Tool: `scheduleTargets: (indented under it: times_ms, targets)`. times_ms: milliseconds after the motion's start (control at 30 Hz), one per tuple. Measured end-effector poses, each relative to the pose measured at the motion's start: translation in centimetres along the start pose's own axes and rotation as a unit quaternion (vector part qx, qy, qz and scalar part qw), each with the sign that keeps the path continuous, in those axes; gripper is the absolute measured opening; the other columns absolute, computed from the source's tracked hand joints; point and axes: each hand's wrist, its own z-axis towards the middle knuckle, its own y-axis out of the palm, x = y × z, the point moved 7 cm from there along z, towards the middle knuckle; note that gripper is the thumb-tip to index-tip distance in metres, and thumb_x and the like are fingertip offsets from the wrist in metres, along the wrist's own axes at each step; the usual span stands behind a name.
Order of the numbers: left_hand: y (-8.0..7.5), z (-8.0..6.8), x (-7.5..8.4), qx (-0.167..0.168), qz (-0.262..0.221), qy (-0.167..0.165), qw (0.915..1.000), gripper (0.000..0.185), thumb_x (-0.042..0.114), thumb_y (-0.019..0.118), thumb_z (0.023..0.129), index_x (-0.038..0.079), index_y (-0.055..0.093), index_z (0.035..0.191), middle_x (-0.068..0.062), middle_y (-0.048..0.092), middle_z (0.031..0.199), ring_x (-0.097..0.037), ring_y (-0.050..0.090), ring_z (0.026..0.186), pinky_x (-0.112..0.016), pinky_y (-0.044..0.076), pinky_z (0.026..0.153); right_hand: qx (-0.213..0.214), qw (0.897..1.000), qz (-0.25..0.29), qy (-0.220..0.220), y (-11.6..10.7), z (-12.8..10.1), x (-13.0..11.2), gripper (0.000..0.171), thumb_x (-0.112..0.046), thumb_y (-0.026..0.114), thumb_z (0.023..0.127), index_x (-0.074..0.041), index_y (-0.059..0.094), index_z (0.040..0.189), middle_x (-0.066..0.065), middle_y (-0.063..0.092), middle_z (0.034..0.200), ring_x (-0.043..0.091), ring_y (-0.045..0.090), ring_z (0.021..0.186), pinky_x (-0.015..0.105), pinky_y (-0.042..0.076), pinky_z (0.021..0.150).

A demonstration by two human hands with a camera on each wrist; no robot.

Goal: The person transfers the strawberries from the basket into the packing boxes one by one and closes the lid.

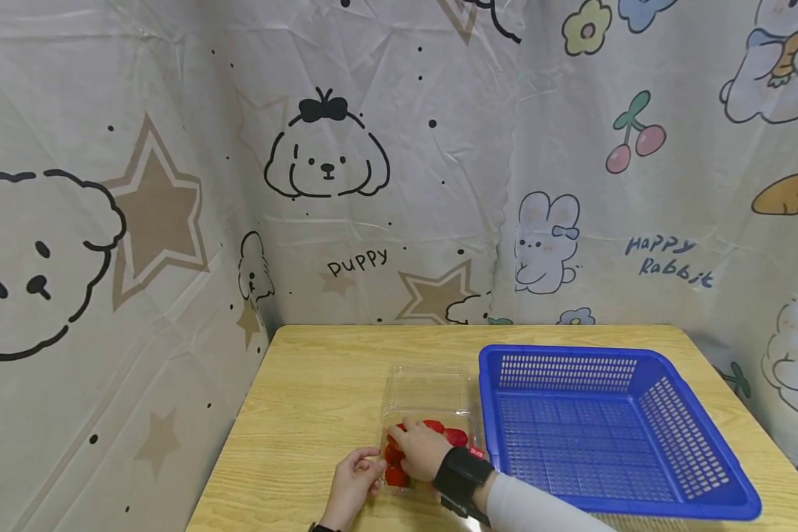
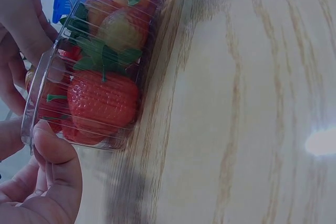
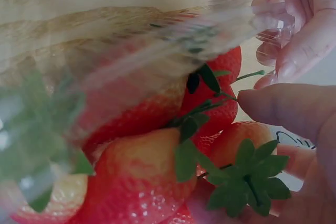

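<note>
A clear plastic clamshell box (image 1: 428,388) stands on the table with its lid folded back, filled with large glossy strawberries (image 2: 104,100) with green leaf caps. At the box's near left corner, my left hand (image 1: 355,480) pinches the rim between thumb and fingers. My right hand (image 1: 422,451) reaches into the box from above, palm down. In the right wrist view, its thumb and fingers curl round a red-orange strawberry (image 3: 239,137) whose leaf cap faces the camera. More strawberries (image 3: 139,174) lie close beside those fingers. In the head view, the right hand hides part of the fruit.
A large blue slatted basket (image 1: 605,506) stands on the wooden table (image 1: 292,414) right beside the box. Behind the table and at the left hang pale curtains (image 1: 372,222) with cartoon prints. A small red label (image 1: 476,452) shows by the right wrist.
</note>
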Motion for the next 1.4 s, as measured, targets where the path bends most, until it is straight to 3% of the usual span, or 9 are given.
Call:
scheduleTargets:
  times_ms: [133,267,367,467,700,800,1000,1200,1400]
  targets:
    - [0.0,0.0,-0.1,0.001,0.001,-0.005,1.0000,0.035,0.005,0.060,0.087,-0.017,0.048,0.112,0.001,0.053,0.065,-0.008,0.050,0.051,-0.019,0.043,0.048,-0.006,1.000,-0.007,-0.002,-0.5,0.0,-0.1,0.051,-0.020,0.073,0.070,-0.013,0.056,0.117,0.007,0.053,0.097,0.021,0.058,0.076,0.028,0.050,0.059]
    - [0.1,-0.1,0.2,0.003,0.004,-0.003,1.0000,0.035,0.005,0.060,0.087,-0.016,0.049,0.113,0.002,0.052,0.064,-0.007,0.050,0.051,-0.019,0.043,0.048,-0.041,0.999,-0.006,0.003,-1.7,0.3,0.2,0.050,-0.026,0.073,0.072,-0.015,0.057,0.118,0.005,0.055,0.097,0.020,0.058,0.078,0.029,0.050,0.062]
    - [0.1,-0.2,0.1,0.002,0.001,-0.003,1.0000,0.035,0.005,0.060,0.087,-0.016,0.049,0.112,0.001,0.053,0.065,-0.007,0.050,0.051,-0.019,0.043,0.048,-0.084,0.996,0.023,0.008,-3.1,0.7,0.9,0.050,-0.029,0.070,0.077,-0.016,0.055,0.122,0.006,0.057,0.105,0.020,0.059,0.087,0.031,0.050,0.070]
    - [0.1,-0.2,0.0,0.002,-0.002,-0.003,1.0000,0.034,0.004,0.059,0.087,-0.017,0.048,0.112,0.000,0.053,0.066,-0.008,0.051,0.052,-0.020,0.044,0.048,-0.100,0.992,0.070,0.009,-4.6,1.5,2.3,0.050,-0.029,0.066,0.083,-0.014,0.050,0.128,0.013,0.054,0.118,0.024,0.058,0.098,0.035,0.049,0.081]
    - [0.0,-0.1,-0.1,0.002,-0.004,-0.002,1.0000,0.034,0.004,0.059,0.087,-0.016,0.049,0.112,-0.002,0.054,0.067,-0.009,0.051,0.053,-0.021,0.045,0.049,-0.013,0.992,0.122,0.036,-7.1,3.7,6.9,0.054,-0.025,0.061,0.088,-0.009,0.041,0.135,0.023,0.043,0.130,0.036,0.050,0.113,0.047,0.044,0.090]
    - [0.0,-0.1,-0.1,0.001,-0.003,-0.002,1.0000,0.033,0.004,0.059,0.087,-0.016,0.049,0.112,-0.002,0.054,0.066,-0.010,0.051,0.053,-0.021,0.045,0.049,0.022,0.989,0.136,0.058,-6.8,4.5,9.0,0.056,-0.023,0.061,0.088,-0.007,0.038,0.137,0.025,0.038,0.134,0.040,0.041,0.120,0.050,0.038,0.096]
    - [-0.1,-0.1,0.0,0.001,0.000,-0.001,1.0000,0.033,0.004,0.059,0.087,-0.016,0.049,0.113,0.000,0.053,0.066,-0.010,0.052,0.053,-0.022,0.046,0.049,0.056,0.981,0.132,0.128,-5.3,5.6,12.2,0.061,-0.023,0.064,0.086,-0.006,0.037,0.137,0.027,0.036,0.135,0.042,0.039,0.122,0.051,0.036,0.097]
    - [0.0,0.0,0.0,-0.002,-0.003,0.002,1.0000,0.035,0.004,0.059,0.087,-0.016,0.048,0.113,-0.001,0.054,0.067,-0.010,0.052,0.053,-0.022,0.046,0.050,0.051,0.972,0.128,0.188,-3.2,6.2,14.3,0.063,-0.026,0.065,0.085,-0.002,0.037,0.136,0.027,0.038,0.134,0.041,0.038,0.123,0.049,0.034,0.099]
    - [0.0,-0.2,0.2,0.003,0.001,0.003,1.0000,0.035,0.004,0.059,0.087,-0.016,0.048,0.113,0.001,0.052,0.066,-0.008,0.052,0.052,-0.021,0.046,0.049,0.049,0.961,0.144,0.229,-1.5,5.8,15.5,0.057,-0.020,0.066,0.083,0.004,0.043,0.128,0.029,0.047,0.122,0.043,0.047,0.112,0.051,0.040,0.093]
